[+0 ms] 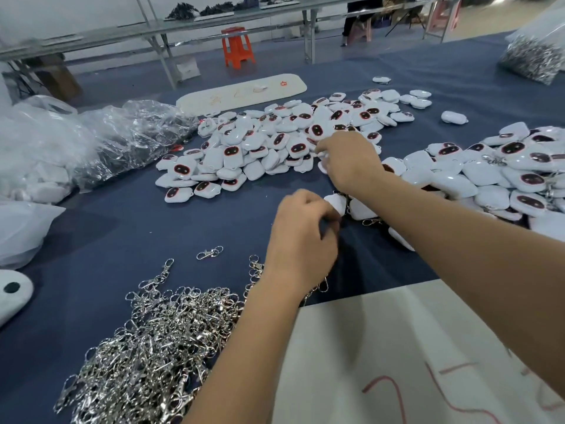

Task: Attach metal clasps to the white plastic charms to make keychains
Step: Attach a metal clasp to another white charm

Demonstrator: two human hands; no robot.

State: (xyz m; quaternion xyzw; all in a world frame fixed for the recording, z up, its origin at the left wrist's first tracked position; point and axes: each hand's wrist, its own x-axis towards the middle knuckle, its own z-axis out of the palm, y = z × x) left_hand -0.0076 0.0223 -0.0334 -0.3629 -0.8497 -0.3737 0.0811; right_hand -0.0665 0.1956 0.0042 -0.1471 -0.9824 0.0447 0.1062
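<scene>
A wide heap of white plastic charms (275, 142) with dark red-rimmed faces lies across the middle of the blue table (122, 228). A tangled heap of metal clasps (159, 347) sits at the near left, with one loose clasp (209, 252) beyond it. My right hand (351, 160) reaches into the heap's near edge, its fingers curled round a white charm (321, 155). My left hand (302, 237) hovers over the cloth with fingers curled tight; what they hold is hidden. Its fingertips sit against another white charm (336, 203).
A second heap of charms (489, 179), some with clasps on, fills the right side. Crumpled plastic bags (91, 142) lie at the left, a bag of clasps (532, 56) at the far right, a white tray (241, 93) behind, and a white sheet (397, 362) at the near edge.
</scene>
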